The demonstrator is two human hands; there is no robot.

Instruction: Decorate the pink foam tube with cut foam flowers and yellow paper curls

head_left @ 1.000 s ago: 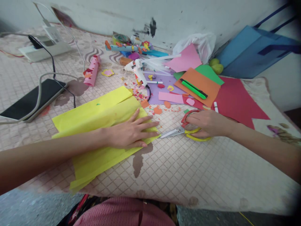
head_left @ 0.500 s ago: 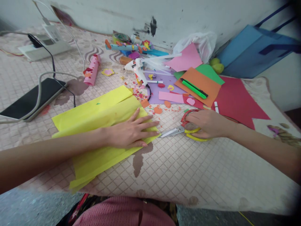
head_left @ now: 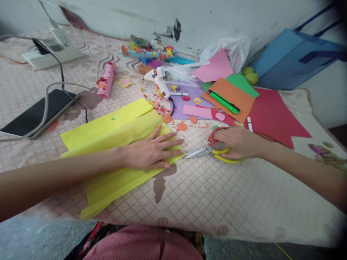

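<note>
My left hand lies flat, fingers spread, on a folded yellow paper sheet in the middle of the patterned cloth. To its right my right hand rests over the red and yellow handles of a pair of scissors, fingers curled around them. The blades lie on the cloth and point left toward the yellow paper's edge.
A white glue gun, coloured paper sheets, a green marker and paper scraps clutter the back. A black phone with cables lies at left, a power strip beyond it. A blue bag stands at back right.
</note>
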